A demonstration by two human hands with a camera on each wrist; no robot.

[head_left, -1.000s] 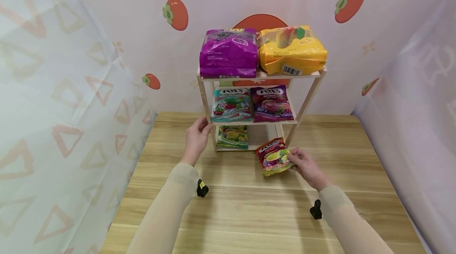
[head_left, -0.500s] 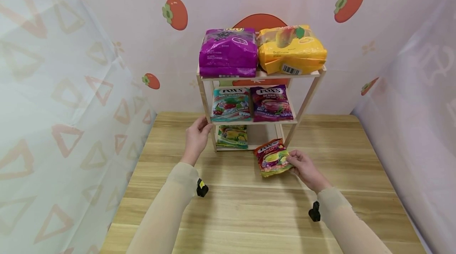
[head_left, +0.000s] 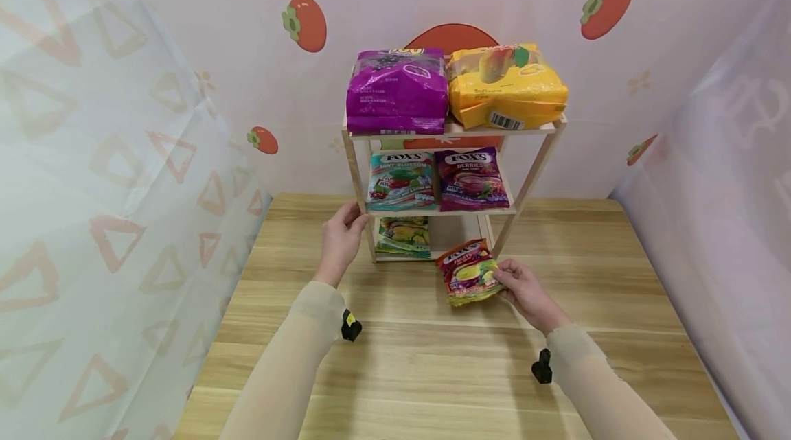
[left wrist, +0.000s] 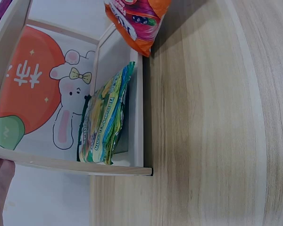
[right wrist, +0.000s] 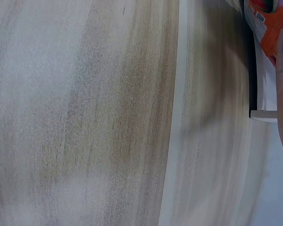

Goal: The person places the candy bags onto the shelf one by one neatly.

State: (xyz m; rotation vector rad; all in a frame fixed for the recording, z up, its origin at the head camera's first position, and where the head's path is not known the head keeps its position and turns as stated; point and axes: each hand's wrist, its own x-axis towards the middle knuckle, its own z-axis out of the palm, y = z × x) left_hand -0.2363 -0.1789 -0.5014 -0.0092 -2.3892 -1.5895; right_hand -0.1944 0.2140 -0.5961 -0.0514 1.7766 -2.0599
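In the head view a three-tier wooden shelf (head_left: 533, 178) stands at the back of the table. My left hand (head_left: 340, 239) grips its left post near the middle tier, thumb in front. With thumb and fingers, my right hand (head_left: 526, 294) pinches the right edge of an orange-red Fox's Fruits candy bag (head_left: 465, 276), which is tilted in front of the bottom tier's right half. The left wrist view shows that bag's orange end (left wrist: 141, 23) by the shelf's front edge. A green candy bag (head_left: 403, 234) leans in the left half of the bottom tier.
On the middle tier lie a teal mint candy bag (head_left: 402, 181) and a purple berries bag (head_left: 472, 179). The top holds a large purple bag (head_left: 397, 91) and a yellow bag (head_left: 508, 86). Patterned cloth (head_left: 247, 28) encloses the wooden table (head_left: 420, 371).
My right hand has shifted slightly left with the Fruits candy bag. The left hand stays on the shelf post, and the other bags have not moved.
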